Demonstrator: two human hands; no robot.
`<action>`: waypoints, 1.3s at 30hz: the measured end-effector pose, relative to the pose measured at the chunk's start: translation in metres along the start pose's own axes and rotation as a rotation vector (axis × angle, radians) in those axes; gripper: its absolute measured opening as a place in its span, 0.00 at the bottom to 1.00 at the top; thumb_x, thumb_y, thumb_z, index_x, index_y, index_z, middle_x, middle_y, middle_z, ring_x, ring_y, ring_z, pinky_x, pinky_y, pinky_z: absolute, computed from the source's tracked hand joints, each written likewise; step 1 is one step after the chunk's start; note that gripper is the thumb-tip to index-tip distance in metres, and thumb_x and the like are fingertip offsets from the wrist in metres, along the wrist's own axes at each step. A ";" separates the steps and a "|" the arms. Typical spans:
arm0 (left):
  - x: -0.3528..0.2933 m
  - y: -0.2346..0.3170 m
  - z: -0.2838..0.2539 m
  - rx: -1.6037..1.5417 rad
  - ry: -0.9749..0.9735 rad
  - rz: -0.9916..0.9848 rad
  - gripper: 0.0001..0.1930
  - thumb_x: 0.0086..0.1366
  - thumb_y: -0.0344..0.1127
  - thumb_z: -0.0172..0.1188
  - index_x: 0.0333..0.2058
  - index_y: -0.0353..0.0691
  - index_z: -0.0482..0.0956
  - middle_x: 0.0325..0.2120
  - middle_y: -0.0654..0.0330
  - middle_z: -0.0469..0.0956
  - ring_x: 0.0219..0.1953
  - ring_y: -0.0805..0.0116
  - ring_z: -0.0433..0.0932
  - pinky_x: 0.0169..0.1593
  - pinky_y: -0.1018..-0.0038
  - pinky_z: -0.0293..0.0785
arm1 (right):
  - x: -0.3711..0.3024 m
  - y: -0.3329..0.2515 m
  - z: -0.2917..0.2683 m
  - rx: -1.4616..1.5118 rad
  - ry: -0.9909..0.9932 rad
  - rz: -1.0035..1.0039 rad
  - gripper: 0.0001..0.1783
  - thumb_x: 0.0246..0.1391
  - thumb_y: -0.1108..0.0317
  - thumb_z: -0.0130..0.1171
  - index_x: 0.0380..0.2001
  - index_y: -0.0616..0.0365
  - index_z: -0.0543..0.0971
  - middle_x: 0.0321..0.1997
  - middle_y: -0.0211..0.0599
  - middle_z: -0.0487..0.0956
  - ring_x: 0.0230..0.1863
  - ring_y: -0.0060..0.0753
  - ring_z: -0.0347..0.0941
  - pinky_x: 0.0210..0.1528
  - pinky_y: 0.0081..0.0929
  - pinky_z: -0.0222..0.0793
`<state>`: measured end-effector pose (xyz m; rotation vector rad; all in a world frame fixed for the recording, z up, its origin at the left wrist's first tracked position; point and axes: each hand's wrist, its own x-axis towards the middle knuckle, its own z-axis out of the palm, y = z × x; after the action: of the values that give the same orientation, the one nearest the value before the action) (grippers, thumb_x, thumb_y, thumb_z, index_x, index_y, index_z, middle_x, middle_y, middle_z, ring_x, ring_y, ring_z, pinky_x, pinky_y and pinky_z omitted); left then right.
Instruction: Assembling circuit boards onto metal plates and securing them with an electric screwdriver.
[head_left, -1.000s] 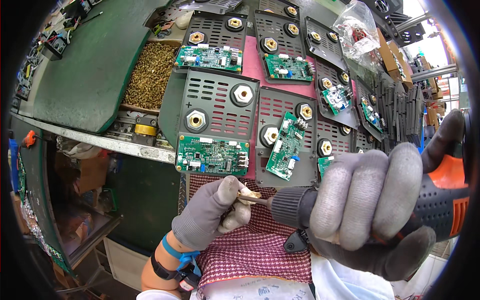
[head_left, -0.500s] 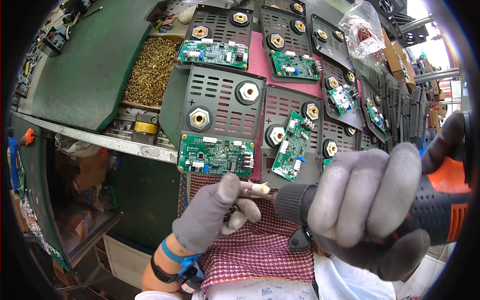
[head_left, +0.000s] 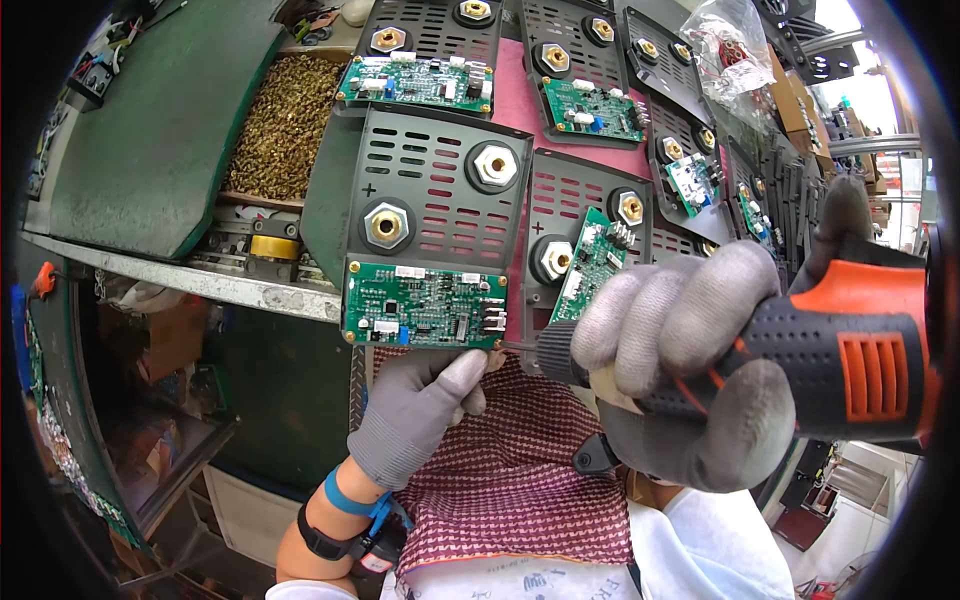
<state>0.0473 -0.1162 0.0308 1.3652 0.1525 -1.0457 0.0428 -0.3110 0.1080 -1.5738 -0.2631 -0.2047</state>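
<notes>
My right hand [head_left: 690,350], in a grey glove, is wrapped around an orange and black power screwdriver [head_left: 850,345] held nearly level. Its thin bit [head_left: 520,346] points left and reaches the lower right corner of a green circuit board [head_left: 425,305], at a brass-coloured screw [head_left: 497,344]. The board lies at the near end of a slotted black metal plate [head_left: 440,190] with two brass-centred hex nuts. My left hand [head_left: 415,410], also gloved, is closed just below that corner, thumb against curled fingers. What those fingers hold is hidden.
Several more black plates with boards [head_left: 585,110] lie beyond and to the right on pink sheeting [head_left: 512,90]. A bin of small brass screws [head_left: 285,130] is at the left. Black plates stand stacked [head_left: 815,200] at the far right. A checked cloth [head_left: 510,470] covers my lap.
Both hands have moved up toward the board. The screwdriver's tip has left the spot beside my left fingers, where a small brass piece showed, and is now at the board's corner.
</notes>
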 end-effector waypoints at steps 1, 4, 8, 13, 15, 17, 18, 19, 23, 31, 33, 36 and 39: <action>0.000 0.000 0.000 0.006 0.016 -0.020 0.20 0.67 0.47 0.52 0.42 0.35 0.80 0.20 0.67 0.75 0.21 0.83 0.65 0.27 0.83 0.63 | 0.000 0.000 0.000 0.005 0.005 0.000 0.13 0.56 0.64 0.57 0.27 0.61 0.67 0.18 0.39 0.69 0.19 0.34 0.65 0.27 0.32 0.67; 0.001 0.000 0.001 -0.027 0.033 -0.028 0.18 0.67 0.44 0.52 0.42 0.35 0.81 0.20 0.67 0.75 0.20 0.83 0.65 0.26 0.83 0.62 | 0.001 -0.005 -0.002 0.017 0.033 -0.001 0.14 0.56 0.64 0.58 0.27 0.61 0.67 0.17 0.38 0.69 0.19 0.33 0.65 0.26 0.31 0.66; 0.005 -0.002 0.001 -0.142 0.014 -0.041 0.16 0.66 0.41 0.52 0.42 0.35 0.81 0.20 0.66 0.75 0.20 0.83 0.65 0.26 0.83 0.62 | -0.004 -0.012 -0.002 0.018 0.015 -0.005 0.14 0.56 0.63 0.58 0.26 0.59 0.66 0.17 0.36 0.68 0.18 0.31 0.65 0.24 0.29 0.66; 0.007 -0.009 0.000 -0.235 -0.004 0.014 0.16 0.66 0.40 0.52 0.40 0.33 0.81 0.20 0.65 0.75 0.20 0.82 0.65 0.26 0.83 0.62 | -0.008 -0.013 0.003 0.006 -0.011 -0.028 0.15 0.56 0.62 0.58 0.26 0.58 0.66 0.16 0.34 0.68 0.18 0.28 0.65 0.23 0.26 0.66; 0.007 -0.012 0.000 -0.250 0.003 0.023 0.16 0.66 0.40 0.52 0.40 0.33 0.81 0.20 0.65 0.75 0.20 0.82 0.65 0.26 0.84 0.62 | -0.008 -0.013 0.004 -0.004 -0.005 -0.033 0.15 0.55 0.61 0.58 0.26 0.57 0.66 0.15 0.33 0.68 0.17 0.28 0.65 0.22 0.25 0.66; 0.008 -0.014 0.000 -0.246 0.007 0.032 0.16 0.66 0.41 0.52 0.39 0.33 0.81 0.20 0.65 0.76 0.21 0.82 0.66 0.27 0.84 0.62 | -0.009 -0.013 0.005 -0.008 -0.003 -0.038 0.15 0.55 0.61 0.59 0.26 0.56 0.65 0.15 0.32 0.68 0.17 0.27 0.65 0.21 0.24 0.66; 0.008 -0.014 0.000 -0.251 0.003 0.039 0.16 0.66 0.41 0.52 0.39 0.33 0.81 0.20 0.65 0.76 0.21 0.82 0.66 0.27 0.84 0.62 | -0.009 -0.013 0.005 -0.008 -0.003 -0.042 0.15 0.55 0.61 0.59 0.26 0.56 0.65 0.15 0.32 0.67 0.17 0.26 0.65 0.21 0.23 0.66; 0.008 -0.014 -0.001 -0.241 0.001 0.021 0.16 0.66 0.41 0.52 0.39 0.33 0.81 0.20 0.65 0.76 0.21 0.82 0.67 0.27 0.83 0.63 | -0.009 -0.014 0.006 -0.009 0.001 -0.045 0.15 0.55 0.61 0.59 0.26 0.56 0.65 0.14 0.31 0.67 0.17 0.26 0.65 0.20 0.23 0.66; 0.000 -0.002 -0.006 -0.064 -0.075 0.040 0.16 0.66 0.40 0.51 0.38 0.32 0.80 0.23 0.67 0.74 0.22 0.83 0.64 0.25 0.85 0.60 | -0.011 -0.024 0.001 0.015 0.046 -0.070 0.16 0.55 0.60 0.59 0.25 0.55 0.65 0.14 0.30 0.67 0.16 0.24 0.65 0.19 0.20 0.66; -0.025 0.056 0.002 -0.169 -0.262 -0.071 0.15 0.66 0.30 0.45 0.48 0.30 0.70 0.31 0.59 0.76 0.26 0.82 0.65 0.28 0.83 0.65 | -0.011 -0.069 -0.038 0.191 0.201 -0.111 0.17 0.55 0.58 0.60 0.25 0.52 0.63 0.12 0.26 0.66 0.16 0.21 0.65 0.17 0.17 0.66; -0.015 0.065 0.022 -0.157 -0.276 -0.023 0.15 0.66 0.31 0.48 0.49 0.30 0.68 0.33 0.56 0.77 0.24 0.81 0.65 0.27 0.83 0.64 | -0.011 -0.074 -0.045 0.241 0.214 -0.115 0.17 0.55 0.58 0.59 0.24 0.51 0.63 0.12 0.26 0.66 0.17 0.21 0.65 0.17 0.17 0.65; 0.002 0.074 0.050 -0.191 -0.261 0.080 0.16 0.65 0.34 0.54 0.47 0.32 0.67 0.33 0.50 0.78 0.20 0.80 0.64 0.24 0.84 0.62 | -0.009 -0.079 -0.054 0.320 0.236 -0.144 0.18 0.55 0.57 0.59 0.24 0.49 0.62 0.11 0.26 0.65 0.18 0.22 0.63 0.17 0.18 0.64; 0.016 0.081 0.061 -0.162 -0.324 0.032 0.12 0.64 0.35 0.56 0.41 0.35 0.69 0.30 0.50 0.79 0.18 0.80 0.64 0.22 0.84 0.61 | -0.007 -0.087 -0.063 0.308 0.301 -0.117 0.17 0.56 0.56 0.58 0.24 0.49 0.61 0.12 0.27 0.65 0.18 0.24 0.63 0.17 0.20 0.64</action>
<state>0.0827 -0.1881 0.0956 1.0346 -0.0246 -1.1856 0.0128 -0.3730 0.1904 -1.2045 -0.1423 -0.4652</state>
